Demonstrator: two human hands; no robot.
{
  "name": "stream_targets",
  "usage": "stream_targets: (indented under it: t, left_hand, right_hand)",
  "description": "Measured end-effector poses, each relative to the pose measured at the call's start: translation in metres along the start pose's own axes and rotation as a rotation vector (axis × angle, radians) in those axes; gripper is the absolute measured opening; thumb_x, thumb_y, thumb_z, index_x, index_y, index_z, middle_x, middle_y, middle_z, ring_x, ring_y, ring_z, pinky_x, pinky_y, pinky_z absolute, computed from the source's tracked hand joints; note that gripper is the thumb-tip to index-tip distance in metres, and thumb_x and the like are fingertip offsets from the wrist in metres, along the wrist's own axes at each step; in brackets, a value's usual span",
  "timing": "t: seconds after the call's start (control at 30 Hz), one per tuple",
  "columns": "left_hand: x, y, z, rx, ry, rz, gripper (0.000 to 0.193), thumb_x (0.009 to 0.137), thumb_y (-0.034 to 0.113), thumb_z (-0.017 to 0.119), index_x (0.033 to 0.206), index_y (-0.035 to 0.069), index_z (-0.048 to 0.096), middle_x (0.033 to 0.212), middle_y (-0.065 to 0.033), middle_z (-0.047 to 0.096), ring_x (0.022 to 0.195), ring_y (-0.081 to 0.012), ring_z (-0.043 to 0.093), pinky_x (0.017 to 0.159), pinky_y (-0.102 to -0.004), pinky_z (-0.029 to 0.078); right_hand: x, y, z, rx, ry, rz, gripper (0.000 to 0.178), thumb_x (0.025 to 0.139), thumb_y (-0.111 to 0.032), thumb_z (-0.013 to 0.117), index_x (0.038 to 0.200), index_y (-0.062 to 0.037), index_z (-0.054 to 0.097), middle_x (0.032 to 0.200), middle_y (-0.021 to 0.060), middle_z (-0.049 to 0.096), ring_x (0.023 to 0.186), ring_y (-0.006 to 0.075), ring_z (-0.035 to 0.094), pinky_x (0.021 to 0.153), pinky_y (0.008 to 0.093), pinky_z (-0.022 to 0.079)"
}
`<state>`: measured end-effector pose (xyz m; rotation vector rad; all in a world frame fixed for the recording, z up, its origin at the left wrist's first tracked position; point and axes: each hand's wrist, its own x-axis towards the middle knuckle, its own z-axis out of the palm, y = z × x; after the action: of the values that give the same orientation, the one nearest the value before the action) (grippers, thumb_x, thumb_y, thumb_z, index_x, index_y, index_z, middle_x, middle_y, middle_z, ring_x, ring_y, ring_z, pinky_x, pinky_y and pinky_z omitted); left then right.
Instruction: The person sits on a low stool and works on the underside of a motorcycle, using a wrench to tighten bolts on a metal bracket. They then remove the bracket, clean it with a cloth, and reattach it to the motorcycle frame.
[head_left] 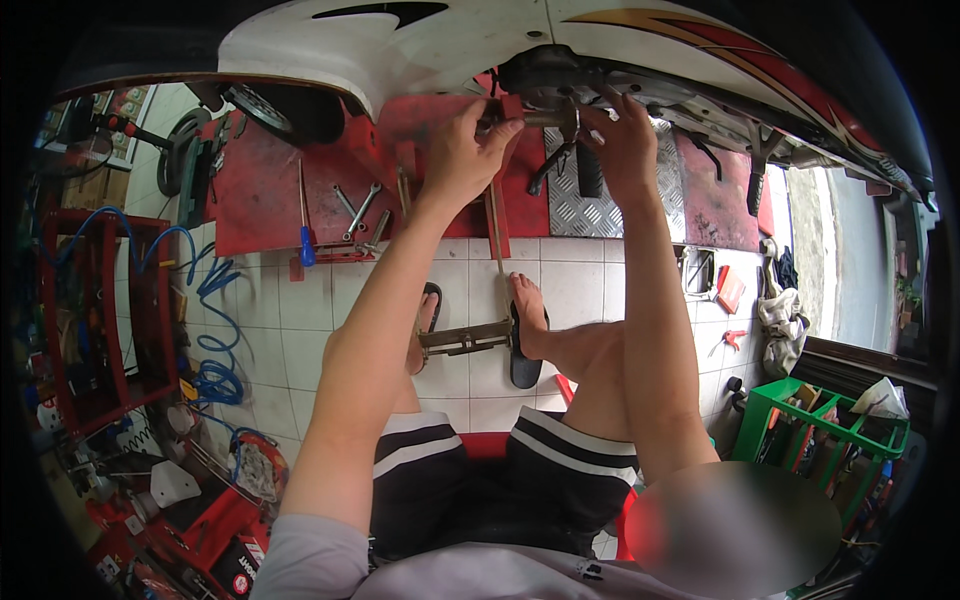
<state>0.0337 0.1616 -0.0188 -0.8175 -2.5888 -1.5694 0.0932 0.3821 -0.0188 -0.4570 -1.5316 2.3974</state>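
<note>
Under the motorbike (420, 60), both my arms reach forward over a red work platform (265, 180). My left hand (468, 152) is closed beside a red metal upright (511, 112), its thumb pointing toward the post. Whatever lies inside those fingers is hidden. From the upright a short metal shaft (545, 118) runs right to a round metal disc (570, 120). Curved fingers of my right hand (622, 150) are at this disc's right side, close under the dark engine casing (550, 75).
Left on the platform lie a blue-handled screwdriver (306, 235) and several wrenches (358, 210). A metal foot bar (465, 338) sits between my feet. A coiled blue hose (215, 340) hangs by a red rack (70, 310). A green crate (770, 410) stands at right.
</note>
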Motion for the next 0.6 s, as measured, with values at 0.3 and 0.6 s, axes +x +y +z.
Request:
stream_targets:
  t: [0.3, 0.6]
  left_hand:
    - [-0.008, 0.002, -0.002, -0.006, -0.014, 0.003, 0.052, 0.095, 0.055, 0.057, 0.118, 0.009, 0.065, 0.102, -0.0143, 0.072, 0.092, -0.0379, 0.067, 0.077, -0.0431, 0.052]
    - [0.001, -0.002, 0.0, -0.01, -0.014, 0.005, 0.052, 0.095, 0.055, 0.057, 0.117, 0.009, 0.065, 0.102, -0.0136, 0.072, 0.092, -0.0369, 0.067, 0.077, -0.0427, 0.052]
  right_hand:
    - [-0.009, -0.004, -0.001, 0.326, -0.213, -0.118, 0.053, 0.099, -0.043, 0.04, 0.131, -0.003, 0.051, 0.099, 0.015, 0.071, 0.104, 0.0249, 0.061, 0.095, 0.0394, 0.039]
    - [-0.001, -0.006, 0.0, 0.248, -0.2, -0.173, 0.049, 0.098, -0.04, 0.04, 0.126, -0.0026, 0.057, 0.09, 0.0112, 0.068, 0.095, 0.0224, 0.061, 0.091, 0.0363, 0.04]
